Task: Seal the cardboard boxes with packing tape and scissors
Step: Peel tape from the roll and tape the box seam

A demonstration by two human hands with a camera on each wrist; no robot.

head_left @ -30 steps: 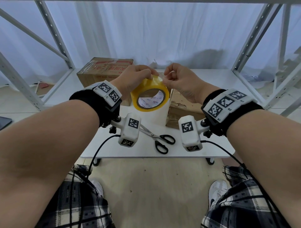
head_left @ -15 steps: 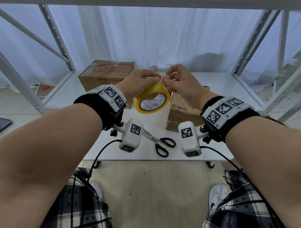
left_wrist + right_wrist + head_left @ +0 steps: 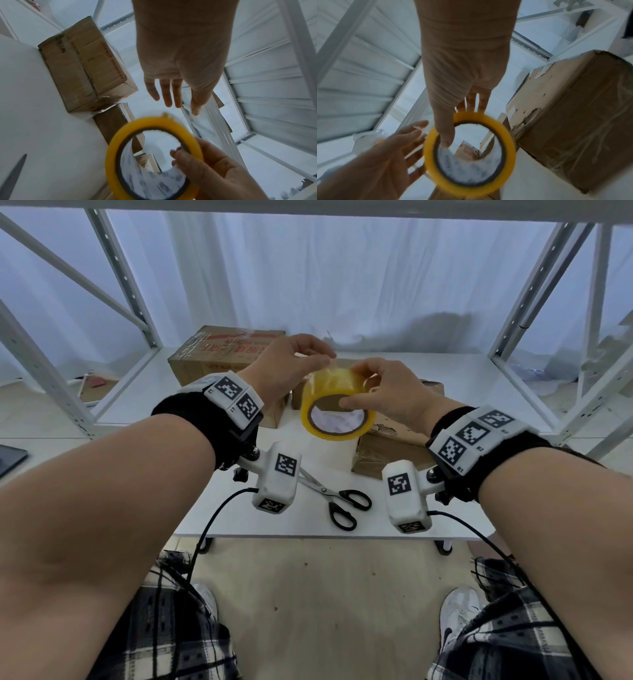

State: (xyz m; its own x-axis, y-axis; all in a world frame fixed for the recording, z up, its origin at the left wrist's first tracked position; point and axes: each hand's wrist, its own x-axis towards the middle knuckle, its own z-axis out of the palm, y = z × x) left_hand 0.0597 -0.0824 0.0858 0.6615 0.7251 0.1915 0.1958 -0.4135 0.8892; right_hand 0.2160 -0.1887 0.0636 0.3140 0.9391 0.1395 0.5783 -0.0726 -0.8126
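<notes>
While the tape roll (image 3: 337, 414) is held above the tabletop's middle, gripped by the right hand (image 3: 383, 397) with the thumb through its core, its thin, clingy free end is pinched by the left hand (image 3: 291, 364) and is best pulled by that edge.

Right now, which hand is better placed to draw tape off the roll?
Left hand: its fingers pinch the free end above the tape roll; the right hand grips the roll, thumb inside its core.

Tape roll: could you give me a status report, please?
Right hand grips yellow packing tape roll; left hand pinches its free end. Black-handled scissors on table.
</notes>
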